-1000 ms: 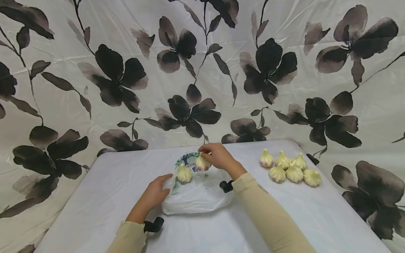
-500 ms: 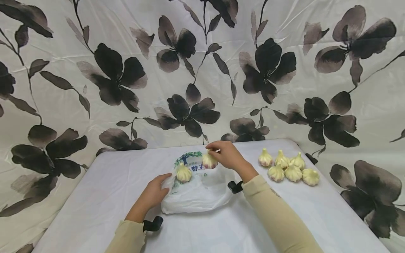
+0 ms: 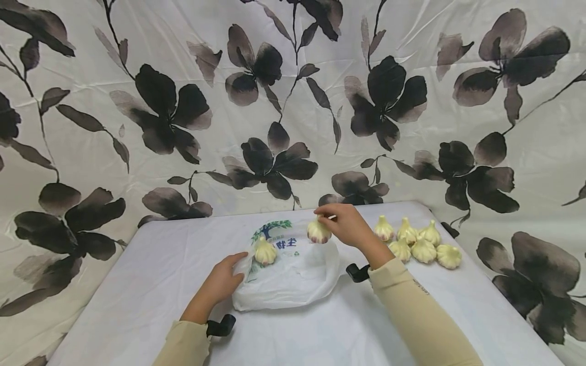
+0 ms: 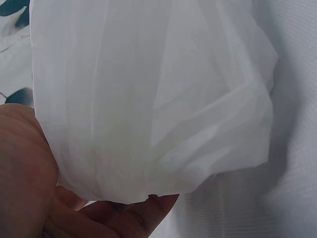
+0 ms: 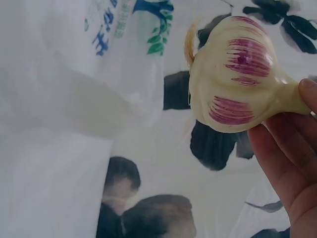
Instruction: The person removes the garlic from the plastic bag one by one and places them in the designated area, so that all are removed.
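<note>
My right hand (image 3: 350, 226) pinches a garlic bulb (image 3: 318, 231) by its stem, above the right part of a white plastic bag (image 3: 293, 297). In the right wrist view the held bulb, streaked purple with a tuft of roots, hangs from thumb and fingers. A second garlic bulb (image 3: 265, 251) sits within the bag's outline at the left, over its green and blue print. My left hand (image 3: 221, 278) grips the bag's left edge; in the left wrist view, thumb and fingers lie on either side of the film, with the fingertips partly hidden behind it.
Several garlic bulbs (image 3: 423, 250) stand grouped at the right of the white-covered table (image 3: 160, 254), partly beside the right wrist. A floral cloth (image 3: 284, 112) hangs behind the table. Each wrist carries a black camera mount.
My right hand has moved right with the pinched garlic bulb, from beside the other bulb toward the bag's right side. The left hand stays on the bag's edge.
</note>
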Tool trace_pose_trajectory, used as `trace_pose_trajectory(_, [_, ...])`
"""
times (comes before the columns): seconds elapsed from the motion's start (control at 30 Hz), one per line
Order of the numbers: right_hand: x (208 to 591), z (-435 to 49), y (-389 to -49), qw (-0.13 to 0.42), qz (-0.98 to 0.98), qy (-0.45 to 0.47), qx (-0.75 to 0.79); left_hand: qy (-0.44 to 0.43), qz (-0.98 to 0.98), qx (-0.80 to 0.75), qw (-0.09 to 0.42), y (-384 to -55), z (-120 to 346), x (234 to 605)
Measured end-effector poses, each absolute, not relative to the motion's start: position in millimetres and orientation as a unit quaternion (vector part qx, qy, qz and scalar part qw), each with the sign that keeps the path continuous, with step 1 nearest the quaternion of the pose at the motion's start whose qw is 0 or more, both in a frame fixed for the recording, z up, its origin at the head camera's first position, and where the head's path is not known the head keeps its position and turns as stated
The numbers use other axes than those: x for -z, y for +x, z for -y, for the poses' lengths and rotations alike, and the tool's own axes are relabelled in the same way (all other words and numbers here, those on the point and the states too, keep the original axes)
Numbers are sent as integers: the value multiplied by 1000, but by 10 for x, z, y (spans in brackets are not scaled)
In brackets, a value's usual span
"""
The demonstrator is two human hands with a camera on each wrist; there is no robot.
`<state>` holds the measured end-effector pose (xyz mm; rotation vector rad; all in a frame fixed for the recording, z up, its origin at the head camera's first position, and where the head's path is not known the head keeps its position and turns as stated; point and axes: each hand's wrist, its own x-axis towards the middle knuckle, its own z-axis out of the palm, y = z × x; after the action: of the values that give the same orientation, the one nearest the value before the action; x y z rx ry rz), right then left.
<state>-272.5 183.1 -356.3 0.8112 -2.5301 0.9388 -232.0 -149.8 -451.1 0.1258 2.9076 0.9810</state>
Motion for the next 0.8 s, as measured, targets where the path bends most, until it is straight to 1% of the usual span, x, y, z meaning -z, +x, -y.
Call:
trace_pose_trajectory(0.5, [3546,-2300,-2577,183,894,266,-311,43,-948,-314,34,-2324,1513,4514])
trace_pose_trajectory(0.8, [3581,-2535,-2512,179,904,255,-294,42,-948,-314,38,-2312,1504,4500])
